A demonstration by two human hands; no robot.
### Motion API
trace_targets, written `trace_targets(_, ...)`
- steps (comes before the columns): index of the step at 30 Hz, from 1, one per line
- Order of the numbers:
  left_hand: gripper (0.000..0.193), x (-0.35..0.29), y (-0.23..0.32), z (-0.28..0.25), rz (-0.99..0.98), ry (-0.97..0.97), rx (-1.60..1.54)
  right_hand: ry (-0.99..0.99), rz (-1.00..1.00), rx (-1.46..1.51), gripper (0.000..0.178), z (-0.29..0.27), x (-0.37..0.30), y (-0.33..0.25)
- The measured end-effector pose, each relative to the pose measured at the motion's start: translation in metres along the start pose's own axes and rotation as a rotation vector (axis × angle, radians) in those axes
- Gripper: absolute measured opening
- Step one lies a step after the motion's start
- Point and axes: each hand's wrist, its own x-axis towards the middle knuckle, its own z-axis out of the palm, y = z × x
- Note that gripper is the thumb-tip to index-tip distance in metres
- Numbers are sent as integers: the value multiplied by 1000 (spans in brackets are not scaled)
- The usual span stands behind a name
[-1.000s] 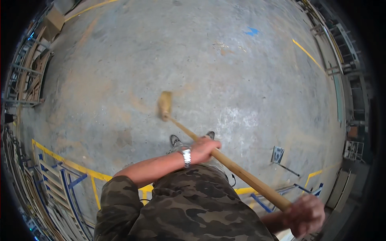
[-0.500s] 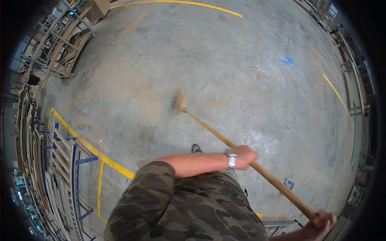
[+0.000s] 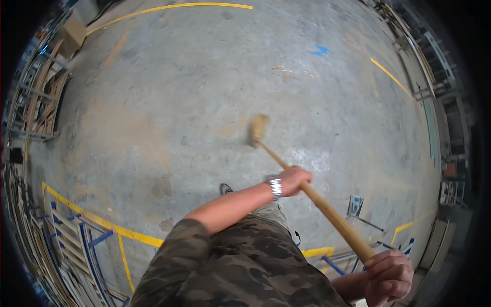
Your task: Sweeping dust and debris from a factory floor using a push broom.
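A broom point(image 3: 335, 217) with a long wooden handle slants from the lower right toward the middle of the floor. Its tan head point(image 3: 259, 128) is smeared by motion, low over or on the concrete; I cannot tell whether it touches. Midway along the handle, my left hand point(image 3: 296, 180) is closed round the wood, a silver watch on its wrist. My right hand point(image 3: 389, 275) grips the handle's upper end, fingers wrapped over it. To the right of the handle lies what looks like a long-handled dustpan point(image 3: 355, 205).
Grey concrete floor point(image 3: 204, 77) with dusty tan patches spreads ahead. Yellow lines point(image 3: 102, 220) cross it. Blue-framed racks point(image 3: 82, 245) stand at the lower left, a loaded cart point(image 3: 38, 102) at the far left. Blue tape point(image 3: 320, 50) sticks to the floor. Shelving point(image 3: 429, 66) runs along the right.
The broom head has moved to the right in view, and both hands have shifted leftward with the handle steeper. The whole scene has turned, the floor marks sliding left.
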Motion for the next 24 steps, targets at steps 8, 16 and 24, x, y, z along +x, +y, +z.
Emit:
trace_targets(8,22,-130,-110,-125,-414,13,334,335,757,344,8,68,-81,100)
trace_targets(16,26,-114,-73,-119,-476,-87,488,574,755,297,9,23,-88,116)
trace_targets(24,14,45,40,-31,-46,-91,119,827,261,-56,20,-90,-12,12)
